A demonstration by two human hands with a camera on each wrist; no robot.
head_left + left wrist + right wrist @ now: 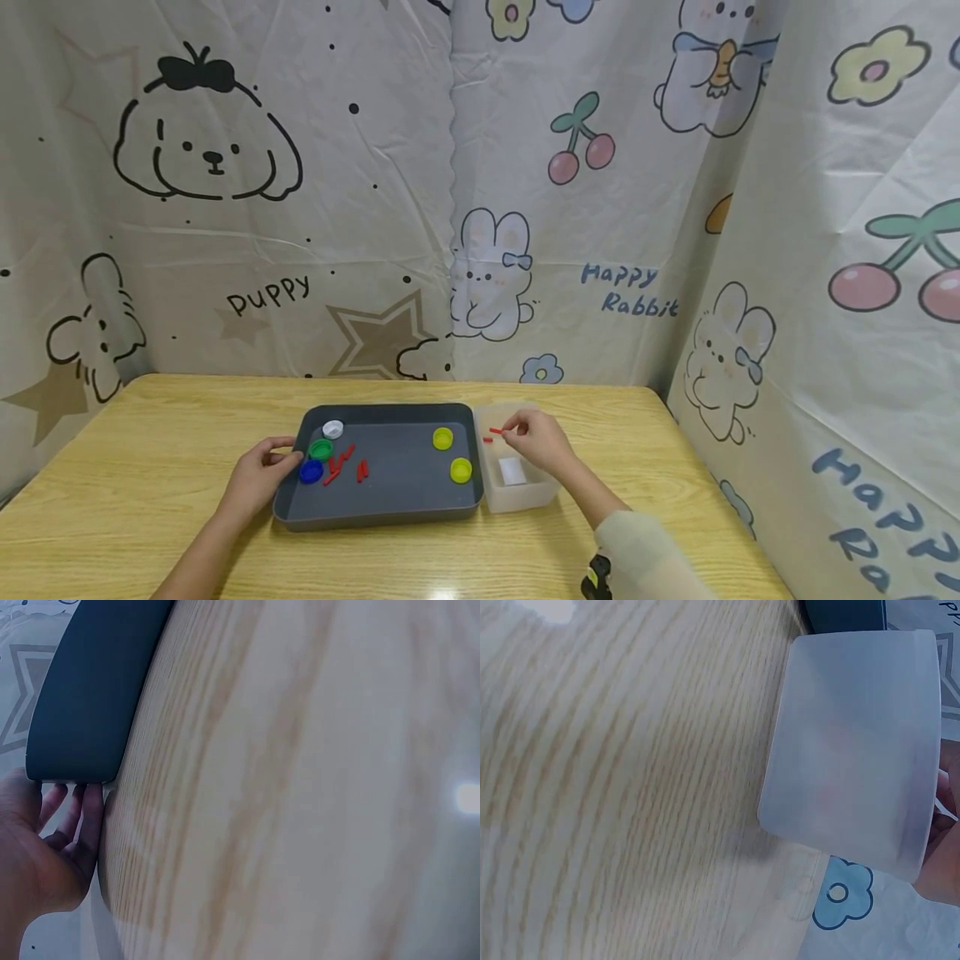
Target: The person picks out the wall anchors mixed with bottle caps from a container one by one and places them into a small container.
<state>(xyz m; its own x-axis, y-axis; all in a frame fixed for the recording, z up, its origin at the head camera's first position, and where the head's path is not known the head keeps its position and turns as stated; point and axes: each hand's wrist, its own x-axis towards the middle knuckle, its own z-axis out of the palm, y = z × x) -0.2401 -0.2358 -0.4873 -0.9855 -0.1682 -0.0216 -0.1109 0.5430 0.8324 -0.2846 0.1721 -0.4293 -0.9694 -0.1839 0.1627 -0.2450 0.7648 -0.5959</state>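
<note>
At the dark grey tray's [375,508] left end, my left hand [258,477] holds the edge, thumb at the rim and fingers against the outer wall. The left wrist view shows those fingers [90,817] right at the tray's end wall. My right hand [542,440] pinches a small red stick [497,431] over a translucent plastic box [521,500]. Another red stick [487,440] lies in the box below. Several red sticks [363,471] lie in the tray's left half. In the right wrist view the box wall [847,750] hides most of that hand.
Along the tray's left side sit a white cap [333,429], a green cap [321,450] and a blue cap [311,472]. Two yellow caps [461,471] lie at its right. A white block [512,472] is inside the box, which stands against the tray on the wooden table [420,558].
</note>
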